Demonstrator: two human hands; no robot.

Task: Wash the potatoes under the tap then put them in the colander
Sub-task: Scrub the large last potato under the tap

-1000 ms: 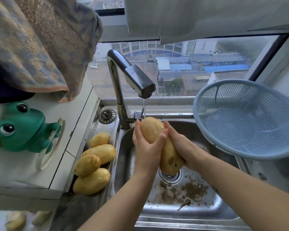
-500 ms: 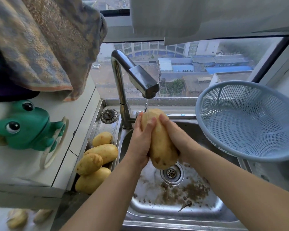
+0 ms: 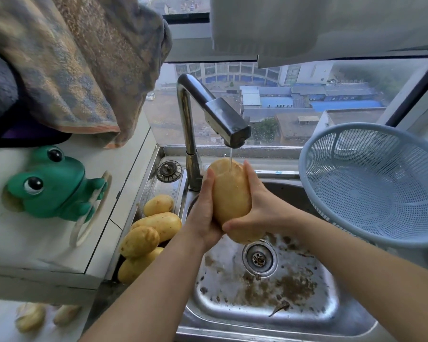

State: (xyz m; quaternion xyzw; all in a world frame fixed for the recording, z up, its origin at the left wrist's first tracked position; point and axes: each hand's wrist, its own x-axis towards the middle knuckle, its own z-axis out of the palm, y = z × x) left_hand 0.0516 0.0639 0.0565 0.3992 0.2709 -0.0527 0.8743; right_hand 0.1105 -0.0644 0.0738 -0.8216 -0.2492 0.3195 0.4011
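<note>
Smooth oval potato under steel tap.

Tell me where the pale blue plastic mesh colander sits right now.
The pale blue plastic mesh colander is at the right of the head view, tilted beside the steel sink, under the window and right of the tap.

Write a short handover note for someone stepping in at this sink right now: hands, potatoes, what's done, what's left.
Left hand and right hand: both in a grip on one potato, held upright under the tap; a thin stream hits its top.
Pile: four potatoes on the ledge left of the sink.
Colander: right of the sink, tilted, empty.
Done: none in the colander yet; dirt lies in the sink.
Left: finish this potato, drop it in the colander, then do the pile.
</note>
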